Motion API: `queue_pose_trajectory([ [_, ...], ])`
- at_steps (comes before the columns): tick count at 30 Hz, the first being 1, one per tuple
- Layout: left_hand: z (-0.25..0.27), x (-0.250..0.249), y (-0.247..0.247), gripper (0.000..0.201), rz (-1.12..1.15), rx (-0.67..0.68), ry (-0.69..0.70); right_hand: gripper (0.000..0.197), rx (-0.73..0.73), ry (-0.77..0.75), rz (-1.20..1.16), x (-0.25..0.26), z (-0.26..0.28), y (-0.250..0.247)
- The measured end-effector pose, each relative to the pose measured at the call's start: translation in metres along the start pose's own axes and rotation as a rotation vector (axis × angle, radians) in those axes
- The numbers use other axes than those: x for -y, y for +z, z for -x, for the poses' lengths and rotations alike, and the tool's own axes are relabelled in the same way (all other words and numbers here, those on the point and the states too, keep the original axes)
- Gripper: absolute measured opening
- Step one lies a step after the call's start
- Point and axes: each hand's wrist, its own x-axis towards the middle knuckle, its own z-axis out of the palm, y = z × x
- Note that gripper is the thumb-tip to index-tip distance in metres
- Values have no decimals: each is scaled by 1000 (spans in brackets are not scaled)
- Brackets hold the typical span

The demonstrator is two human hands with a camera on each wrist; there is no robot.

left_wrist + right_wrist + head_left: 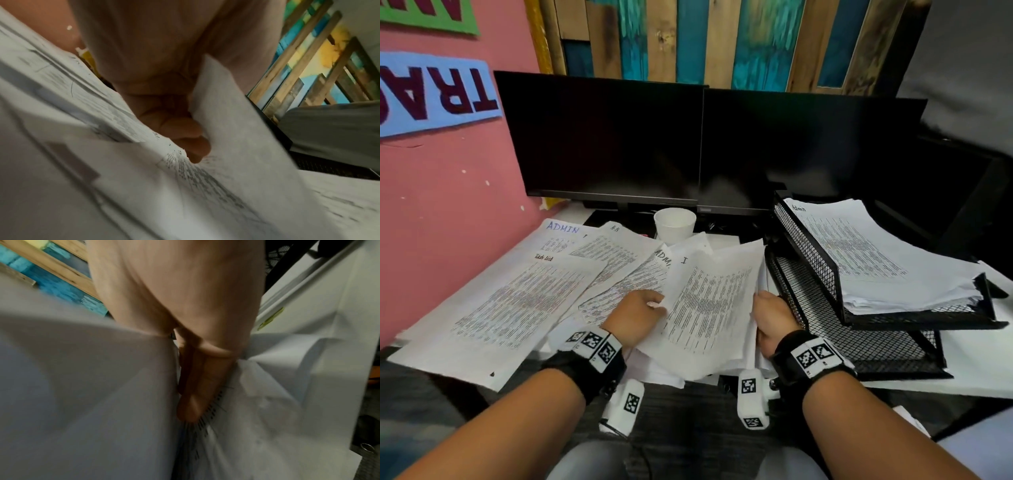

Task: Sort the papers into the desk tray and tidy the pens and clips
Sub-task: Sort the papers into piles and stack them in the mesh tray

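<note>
A stack of printed sheets (709,301) is lifted and tilted at the middle of the desk. My left hand (643,308) pinches its left edge; in the left wrist view the curled fingers (185,138) hold a sheet (236,129). My right hand (770,311) grips the stack's right edge, and in the right wrist view its fingers (191,394) lie between the sheets (82,386). A black mesh two-tier desk tray (808,240) stands just right of that hand. Its upper tier holds a paper pile (887,260) headed "Admin". The lower tier (876,349) shows bare mesh.
Loose sheets cover the left of the desk, among them a "Task List" page (510,308) and an "ADMIN" page (561,228). A white cup (674,224) stands behind the papers. Two dark monitors (602,137) line the back, with a pink wall (448,188) at the left.
</note>
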Motion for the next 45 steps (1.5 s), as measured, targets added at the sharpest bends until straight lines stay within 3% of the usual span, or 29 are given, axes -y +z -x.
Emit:
queue_pose_trajectory([
  [3,3,0,-12,13,-27,-10,23,67,13,28,-80,3,-1,-2],
  [4,5,0,-17,13,-38,4,19,66,33,69,-116,1,-3,-2],
  [7,9,5,-25,23,-77,90,0,23,119,-7,10,4,4,3],
  [9,13,6,-31,30,-115,134,-5,33,108,-76,100,0,1,5],
  [11,16,7,-41,14,-93,127,-5,40,88,-117,145,1,-3,3],
  [15,15,22,-76,7,-282,-73,-37,44,28,-171,88,8,-10,-6],
  [20,17,46,-115,35,-505,-164,-177,44,43,-240,-1,18,-9,-3],
  [25,17,64,-129,86,-493,-151,-305,46,120,-226,-47,21,-4,15],
  [29,17,77,-127,95,-490,-136,-366,44,147,-170,52,10,-6,31],
  [34,21,81,-137,87,-487,-185,-367,39,73,-56,254,-9,-19,36],
  [37,23,87,-141,64,-541,-242,-318,11,50,-33,324,-10,-14,31],
  [41,25,91,-151,22,-533,-355,-263,13,15,-34,266,-11,-14,26],
  [45,30,77,-161,13,-437,-469,-203,20,7,-73,308,-15,-21,31],
])
